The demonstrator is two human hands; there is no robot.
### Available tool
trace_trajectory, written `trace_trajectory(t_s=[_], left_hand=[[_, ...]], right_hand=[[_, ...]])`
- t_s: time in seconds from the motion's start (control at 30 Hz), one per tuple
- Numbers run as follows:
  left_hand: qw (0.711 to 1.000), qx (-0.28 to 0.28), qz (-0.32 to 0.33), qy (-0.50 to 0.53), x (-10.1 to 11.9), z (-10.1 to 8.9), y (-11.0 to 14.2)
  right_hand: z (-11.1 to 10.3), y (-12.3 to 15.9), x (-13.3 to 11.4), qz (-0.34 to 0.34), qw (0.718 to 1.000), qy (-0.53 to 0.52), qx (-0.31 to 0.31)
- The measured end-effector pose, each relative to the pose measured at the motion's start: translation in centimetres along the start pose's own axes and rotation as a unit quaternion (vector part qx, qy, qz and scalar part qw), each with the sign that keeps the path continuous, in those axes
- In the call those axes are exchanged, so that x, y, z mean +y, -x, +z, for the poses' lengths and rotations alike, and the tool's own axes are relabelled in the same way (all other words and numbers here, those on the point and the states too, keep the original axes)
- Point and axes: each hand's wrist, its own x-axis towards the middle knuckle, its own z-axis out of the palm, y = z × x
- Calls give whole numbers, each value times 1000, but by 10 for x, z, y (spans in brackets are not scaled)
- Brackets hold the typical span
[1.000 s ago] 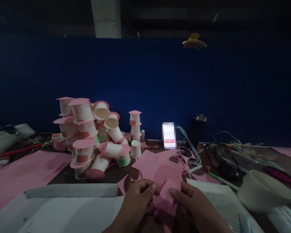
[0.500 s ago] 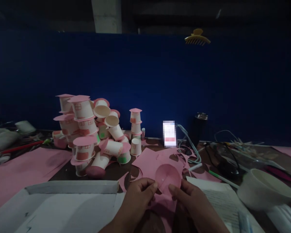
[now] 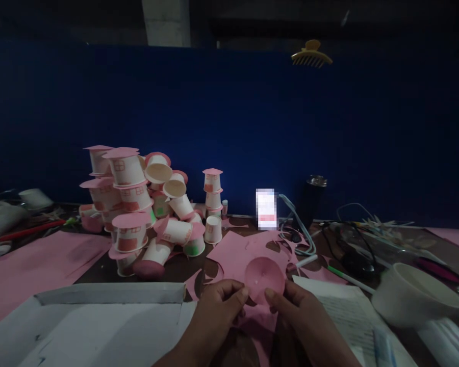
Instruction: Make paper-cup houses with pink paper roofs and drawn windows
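Observation:
A round pink paper disc (image 3: 265,278), slightly dished, is held upright between my two hands above the table. My left hand (image 3: 224,308) pinches its left edge between thumb and fingers. At the lower right edge, my right hand (image 3: 294,306) grips it with the thumb on the near face and the fingers behind. Pink paper sheets with round cut-outs (image 3: 229,252) lie beneath and beyond the disc. To the left stand several paper cups with pink paper roofs (image 3: 130,199), stacked and piled, with windows and doors drawn on.
A white box lid (image 3: 110,326) lies at the front left. A lit phone (image 3: 266,209) and a dark bottle (image 3: 311,201) stand at the back. On the right are a green-tipped pen (image 3: 348,279), a printed page (image 3: 340,311) and a white cup (image 3: 413,295).
The crease that ran across the disc shows less clearly, and the disc looks rounder. Both hands keep their grip in nearly the same place. The view has shifted slightly.

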Motion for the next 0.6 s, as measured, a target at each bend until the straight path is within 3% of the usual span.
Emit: trace_trajectory(t_s=[0.6], left_hand=[[998,11,-44,37,4,5,3]], right_hand=[[2,4,-9,-5,999,38,5]])
